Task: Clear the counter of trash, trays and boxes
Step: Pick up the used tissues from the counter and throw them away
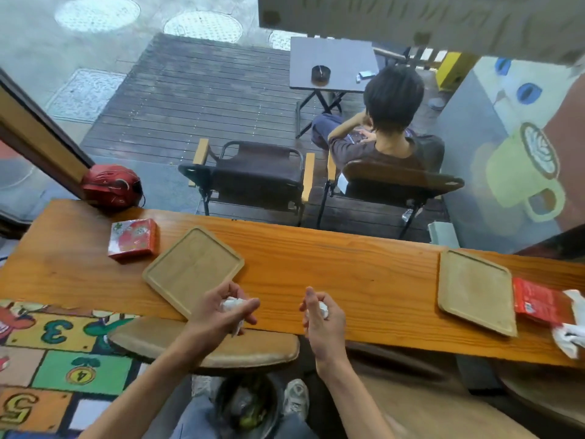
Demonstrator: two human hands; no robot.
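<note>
My left hand is closed around a crumpled white napkin just above the near edge of the orange wooden counter. A second small white wad sits inside my right hand, which hovers beside it. On the counter lie two empty wooden trays, one to the left and one to the right. A red patterned box rests at the left. At the far right lie a red packet and loose white tissue.
A dark trash bin with waste in it stands on the floor between my feet. A wooden stool seat is under my hands. A red helmet sits at the counter's far left end. Behind the window a person sits outside on a chair.
</note>
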